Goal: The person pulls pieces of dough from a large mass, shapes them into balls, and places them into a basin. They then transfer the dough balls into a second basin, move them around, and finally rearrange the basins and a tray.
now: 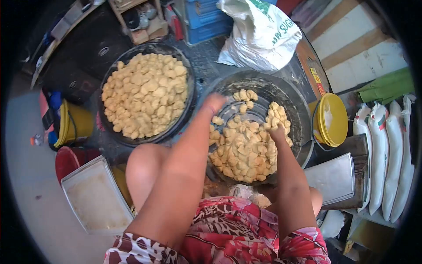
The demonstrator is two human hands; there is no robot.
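The tub (290, 94) is likely corralling dough lumps (246, 152); left hand (215, 102) is reaching ten o'clock, right hand (276, 131) touching three's; grips unclear.

Both bare arms extend far and downward. The left arm (182, 176) slants toward the right, elbow slightly bent; the left hand (214, 103) is the farther one, its fingers blurred. The right arm (290, 176) leans left, the right hand (277, 131) low, fingertips hidden. The left knee (147, 163) is bent.
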